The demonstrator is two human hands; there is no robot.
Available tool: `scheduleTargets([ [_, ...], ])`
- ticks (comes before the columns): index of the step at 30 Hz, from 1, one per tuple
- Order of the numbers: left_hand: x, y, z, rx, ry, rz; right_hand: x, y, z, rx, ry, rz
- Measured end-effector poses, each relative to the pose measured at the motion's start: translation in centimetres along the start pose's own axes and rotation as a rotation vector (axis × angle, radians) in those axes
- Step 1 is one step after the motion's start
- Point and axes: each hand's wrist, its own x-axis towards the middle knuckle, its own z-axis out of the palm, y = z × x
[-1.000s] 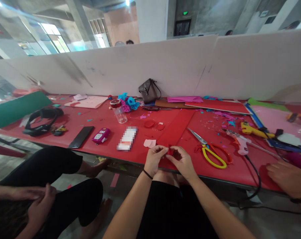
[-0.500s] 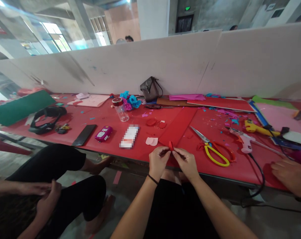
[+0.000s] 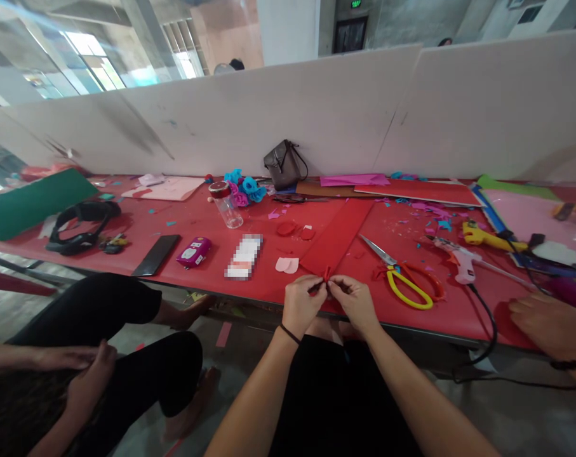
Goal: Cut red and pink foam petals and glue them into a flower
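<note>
At the near edge of the red table [image 3: 197, 222] my left hand [image 3: 301, 301] and my right hand [image 3: 357, 301] meet, fingers pinched together on a small piece of red felt [image 3: 326, 275] that sticks up between the fingertips. A long red felt sheet [image 3: 338, 235] lies on the table just beyond my hands. Two pale pink petal shapes [image 3: 286, 264] lie to the left of my left hand. Scissors with yellow and orange handles [image 3: 404, 279] lie to the right of my right hand.
A glue gun [image 3: 459, 263] with a black cord, a yellow glue gun [image 3: 488, 236], a clear jar [image 3: 227, 204], paper flowers [image 3: 244, 189], a brown bag [image 3: 282, 164], a phone [image 3: 157, 254] and headphones [image 3: 80, 225] lie about. Another person sits at left [image 3: 78, 381]; someone's hand [image 3: 547, 324] rests at right.
My hands have drawn closer together, and the red felt piece between them is now bunched tighter and narrower. The view has shifted slightly downward.
</note>
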Motion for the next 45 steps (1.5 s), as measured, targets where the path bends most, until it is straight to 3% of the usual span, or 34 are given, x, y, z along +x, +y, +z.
scheduleTargets([
  [4,0.0,0.0,0.1,-0.063,0.009,-0.130,-0.1,0.0,0.0,-0.035,-0.007,-0.007],
  [9,0.1,-0.4,0.3,-0.312,-0.011,-0.340,-0.1,0.4,-0.2,-0.081,-0.021,-0.011],
  [12,0.3,-0.6,0.1,-0.375,0.044,-0.402,0.0,0.6,-0.3,-0.119,-0.022,-0.026],
  [16,0.6,-0.6,-0.6,-0.643,0.178,-0.553,0.3,1.0,-0.4,0.000,0.097,-0.019],
  [20,0.6,-0.6,-1.2,-0.691,0.171,-0.649,0.4,0.9,-0.1,0.069,0.203,-0.043],
  [27,0.2,-0.2,-0.1,-0.609,0.201,-0.537,-0.4,0.3,1.2,-0.341,0.176,-0.202],
  [38,0.5,0.2,-0.7,-0.493,0.100,-0.488,-0.4,1.2,1.2,-0.217,0.057,-0.155],
  [42,0.5,0.2,-0.5,-0.416,0.083,-0.431,-0.4,0.9,1.1,-0.196,0.061,-0.116],
  [45,0.5,0.3,-0.5,-0.474,0.078,-0.433,-0.2,0.6,1.1,-0.111,0.101,-0.076],
])
